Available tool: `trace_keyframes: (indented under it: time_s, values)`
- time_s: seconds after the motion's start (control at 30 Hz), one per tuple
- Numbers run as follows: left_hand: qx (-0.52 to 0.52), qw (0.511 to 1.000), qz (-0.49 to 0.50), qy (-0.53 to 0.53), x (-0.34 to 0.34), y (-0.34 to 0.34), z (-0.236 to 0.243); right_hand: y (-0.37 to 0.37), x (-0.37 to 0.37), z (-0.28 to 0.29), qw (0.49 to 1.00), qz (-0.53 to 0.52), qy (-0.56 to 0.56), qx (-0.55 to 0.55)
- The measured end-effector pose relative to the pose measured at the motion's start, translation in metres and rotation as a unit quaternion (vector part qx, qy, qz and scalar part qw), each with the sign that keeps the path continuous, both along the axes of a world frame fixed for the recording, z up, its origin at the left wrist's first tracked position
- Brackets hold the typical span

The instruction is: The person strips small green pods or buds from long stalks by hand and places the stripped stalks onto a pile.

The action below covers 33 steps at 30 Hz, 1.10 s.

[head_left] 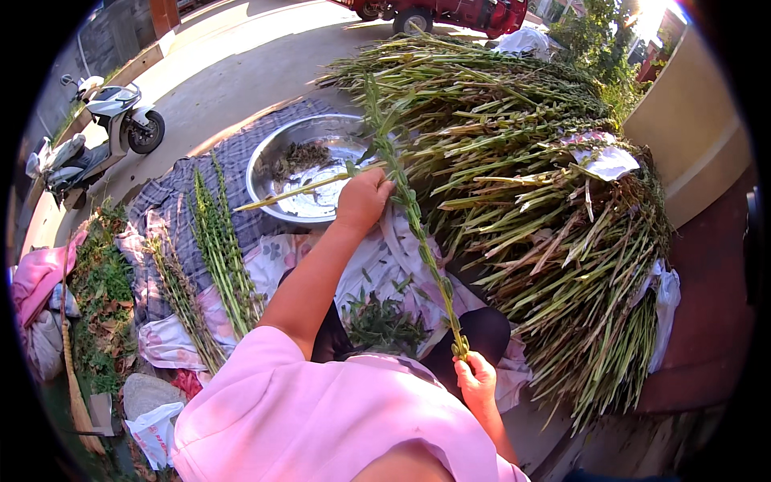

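My right hand [478, 379] pinches one end of a long green stalk [418, 229] set with pods, which looks like sesame. The stalk slants up and away to the left, with leaves at its far tip. Closed in a fist, my left hand [364, 197] grips a pale thin stick [281, 198] beside the stalk's upper part. The stick reaches left over the near rim of a metal basin [313, 207] that holds dark plant bits [301, 159]. Whether the left fingers also touch the stalk is hidden. Loose green leaves [385, 321] lie on the cloth between my legs.
A big heap of cut stalks [514, 201] fills the right side. Several podded stalks [221, 249] and a drier bunch [181, 289] lie at left on a checked cloth [165, 205]. Farther off stand a scooter [100, 132] and a red vehicle [458, 14].
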<state>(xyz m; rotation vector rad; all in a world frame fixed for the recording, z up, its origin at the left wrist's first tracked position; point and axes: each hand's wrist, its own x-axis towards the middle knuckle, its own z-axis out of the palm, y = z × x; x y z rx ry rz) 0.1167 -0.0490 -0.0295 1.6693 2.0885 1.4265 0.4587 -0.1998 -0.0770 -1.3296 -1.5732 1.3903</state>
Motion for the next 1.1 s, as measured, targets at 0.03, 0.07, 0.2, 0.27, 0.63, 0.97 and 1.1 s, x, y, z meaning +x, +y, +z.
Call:
trace_keyframes:
  time_s: [0.03,0.07,0.2,0.27,0.63,0.97,1.1]
  values:
    - [-0.008,1.000,0.008,0.007,0.002,-0.001,-0.002,0.002,-0.002,0.002,1.000,0.000,-0.005,0.011]
    - [-0.004,1.000,0.010,0.001,0.004,-0.005,-0.005,0.003,-0.004,0.002,1.000,0.000,-0.009,0.022]
    - [0.006,1.000,-0.006,-0.008,0.008,-0.020,-0.012,0.003,0.007,-0.007,0.998,-0.015,-0.043,0.054]
    - [-0.001,0.999,-0.032,-0.004,0.012,-0.026,-0.016,0.003,0.011,-0.011,0.995,-0.016,-0.060,0.076]
    - [0.017,0.992,-0.121,-0.045,0.020,-0.040,-0.016,0.009,0.032,0.006,0.963,-0.038,-0.131,0.234]
    - [0.082,0.977,-0.042,0.191,-0.034,0.026,0.038,0.005,0.035,0.009,0.966,-0.021,-0.110,0.235]
    - [0.111,0.977,-0.042,0.179,-0.023,0.013,0.037,0.006,0.033,0.010,0.960,-0.028,-0.121,0.250]
